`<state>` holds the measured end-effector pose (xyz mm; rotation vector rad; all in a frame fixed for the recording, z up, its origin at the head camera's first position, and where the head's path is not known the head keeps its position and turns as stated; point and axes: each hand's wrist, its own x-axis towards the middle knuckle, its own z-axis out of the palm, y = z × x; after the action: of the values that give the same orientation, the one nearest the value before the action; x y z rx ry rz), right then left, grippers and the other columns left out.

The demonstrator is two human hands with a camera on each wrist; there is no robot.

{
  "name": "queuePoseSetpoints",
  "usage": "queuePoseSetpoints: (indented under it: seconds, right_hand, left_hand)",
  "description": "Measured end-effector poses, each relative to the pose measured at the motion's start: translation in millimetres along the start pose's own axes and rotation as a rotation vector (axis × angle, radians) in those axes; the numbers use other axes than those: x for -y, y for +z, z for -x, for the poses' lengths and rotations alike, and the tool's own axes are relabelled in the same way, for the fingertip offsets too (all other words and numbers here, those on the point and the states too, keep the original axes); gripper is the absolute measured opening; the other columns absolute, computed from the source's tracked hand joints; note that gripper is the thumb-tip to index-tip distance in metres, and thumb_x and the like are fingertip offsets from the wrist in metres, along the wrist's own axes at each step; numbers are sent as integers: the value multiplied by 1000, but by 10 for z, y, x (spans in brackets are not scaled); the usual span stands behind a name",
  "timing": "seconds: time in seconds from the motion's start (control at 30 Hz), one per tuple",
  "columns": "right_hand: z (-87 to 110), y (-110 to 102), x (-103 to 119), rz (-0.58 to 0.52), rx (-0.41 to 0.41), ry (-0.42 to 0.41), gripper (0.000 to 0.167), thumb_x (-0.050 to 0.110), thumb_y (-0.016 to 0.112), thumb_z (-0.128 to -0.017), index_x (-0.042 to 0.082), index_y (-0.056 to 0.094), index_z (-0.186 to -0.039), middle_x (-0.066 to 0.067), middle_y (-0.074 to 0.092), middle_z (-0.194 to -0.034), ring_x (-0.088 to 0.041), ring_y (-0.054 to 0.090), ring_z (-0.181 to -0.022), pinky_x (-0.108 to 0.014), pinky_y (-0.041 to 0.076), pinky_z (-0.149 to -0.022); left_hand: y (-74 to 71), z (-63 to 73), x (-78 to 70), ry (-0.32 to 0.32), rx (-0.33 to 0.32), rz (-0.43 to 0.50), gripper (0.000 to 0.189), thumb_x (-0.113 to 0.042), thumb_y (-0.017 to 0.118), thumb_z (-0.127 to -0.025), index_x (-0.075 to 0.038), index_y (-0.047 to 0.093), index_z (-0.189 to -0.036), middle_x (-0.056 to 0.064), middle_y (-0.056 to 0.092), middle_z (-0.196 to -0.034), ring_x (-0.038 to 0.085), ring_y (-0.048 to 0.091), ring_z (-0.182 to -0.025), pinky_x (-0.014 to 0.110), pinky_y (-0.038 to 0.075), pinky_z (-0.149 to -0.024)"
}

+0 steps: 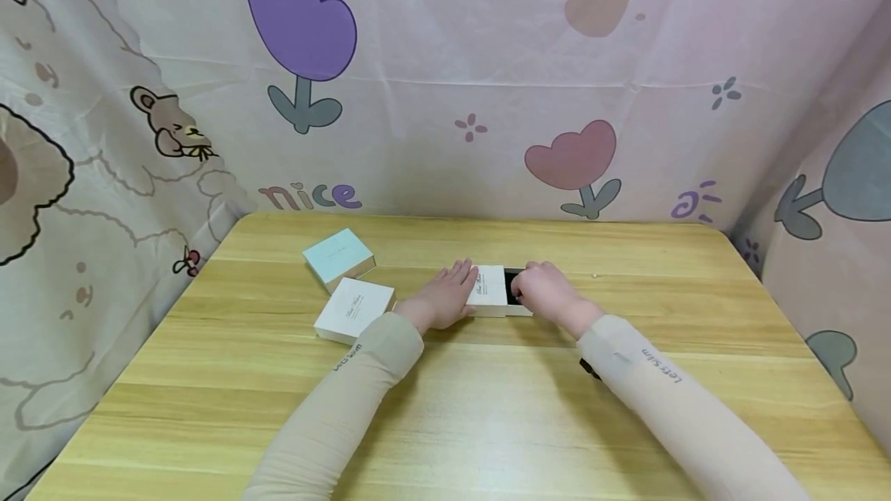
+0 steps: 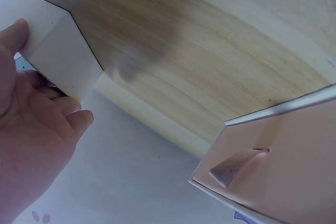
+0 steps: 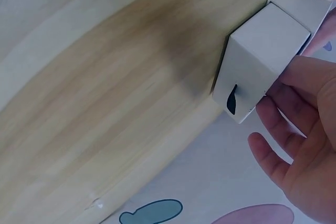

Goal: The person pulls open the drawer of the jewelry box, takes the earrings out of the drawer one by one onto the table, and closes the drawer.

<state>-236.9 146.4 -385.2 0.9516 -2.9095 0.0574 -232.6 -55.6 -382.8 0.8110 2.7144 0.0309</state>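
A white drawer box (image 1: 490, 300) with dark lettering lies on the table, its inner tray (image 1: 519, 311) slid partly out to the right. My left hand (image 1: 445, 296) holds the sleeve's left part, thumb on the front side and fingers over the top. Over the tray, my right hand (image 1: 550, 292) has its fingers bent down into the black interior (image 1: 510, 282). Its thumb and foremost fingertips are hidden inside, so whether they pinch anything cannot be seen. On the tray's end face is a small dark tab (image 3: 232, 99).
Left of my hands lies another white lettered box (image 1: 353, 308), with a ribbon tab (image 2: 233, 166) on its recessed end. Behind it is a pale blue-topped box (image 1: 339, 256). A tiny shiny item (image 1: 595, 276) lies right of my right hand. Printed cloth (image 1: 418, 60) hangs behind the table (image 1: 473, 424).
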Motion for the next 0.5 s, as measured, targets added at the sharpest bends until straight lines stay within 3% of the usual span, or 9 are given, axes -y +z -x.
queuePoseSetpoints:
  seconds: [0.2,0.37,0.5]
  right_hand:
    - [8,-46,-36,-104,-31,26,13,3,64,-76,11,65,-66,2,60,-62,-15,46,-66,-32,42,-65]
    - [39,-181,-142,-235,-109,129,4,7,63,-76,7,67,-75,-2,63,-72,-16,53,-71,-33,48,-67]
    - [83,-271,-277,-231,-131,197,5,7,61,-77,4,65,-78,-5,65,-77,-20,55,-76,-36,50,-70]
  left_hand:
    - [13,-16,3,-1,0,-9,70,-37,42,-99,-4,9,-150,16,3,-158,28,5,-146,42,12,-119]
    - [13,-16,1,4,-2,-5,69,-37,41,-99,-3,9,-150,16,4,-158,28,6,-146,42,12,-119]
    - [9,-15,3,1,1,-7,69,-37,41,-99,-3,9,-150,16,3,-158,28,5,-146,42,12,-119]
